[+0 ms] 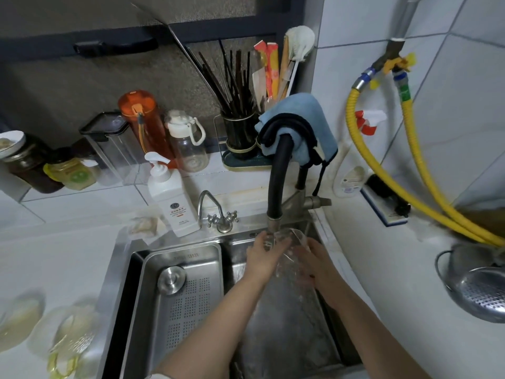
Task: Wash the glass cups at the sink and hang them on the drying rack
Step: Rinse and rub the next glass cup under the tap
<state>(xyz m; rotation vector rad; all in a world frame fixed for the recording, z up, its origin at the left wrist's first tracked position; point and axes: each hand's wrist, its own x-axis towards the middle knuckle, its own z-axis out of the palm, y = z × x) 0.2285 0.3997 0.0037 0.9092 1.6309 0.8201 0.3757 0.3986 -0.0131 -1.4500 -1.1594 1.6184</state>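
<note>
White tiled walls and a white desk [68,258] surround my steel sink [287,337], which fills the near middle of the view. Yellow hoses [410,170] loop down the right wall toward a steel colander [478,291] at the right edge. Set into the sink's left half is a perforated steel tray [185,296] with a round steel lid lying on it.

At the far side a black faucet [278,170] arches over the basin, with a blue cloth [303,119] draped across its top. Behind it stands a dark holder full of chopsticks [235,86] and other utensils. Left of that are an orange bottle [142,119], a clear bottle with a white cap [188,143] and a few jars. A white pump bottle [172,198] sits at the sink's far-left corner; its label print is too small for me to read.

Under the faucet's spout I hold the glass cup [292,242] tilted in running water, near the sink's far right. My left hand [262,255] curls against the cup's left side, fingers up at the rim by the spout. My right hand [319,263] wraps the cup from the right and below. The cup is clear, wet and blurred by water, so I cannot make out its exact shape.

More pale glassware [68,337] lies blurred on the desk at near left.
</note>
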